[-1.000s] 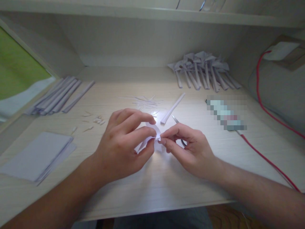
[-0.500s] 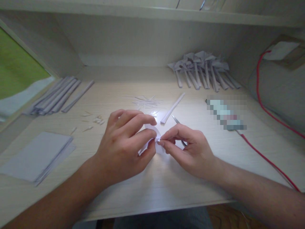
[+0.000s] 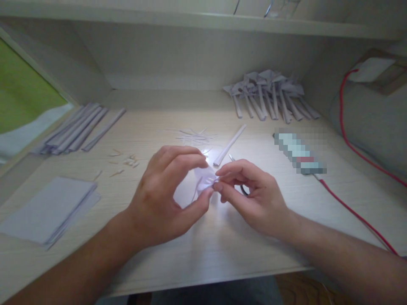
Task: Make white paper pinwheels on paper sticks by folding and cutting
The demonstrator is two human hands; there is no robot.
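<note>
A thin white piece of paper (image 3: 203,178), flared and curved on its left and gathered to a narrow, creased end on its right, is held above the desk (image 3: 190,262), that end being pinched between the right hand's (image 3: 254,195) thumb and finger.

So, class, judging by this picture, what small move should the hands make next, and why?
Probably lower the raised fingers of the left hand toward its thumb to steady the creased white paper: the right hand seems to pinch its edge between finger and thumb, while the left fingers and thumb stand apart.
</note>
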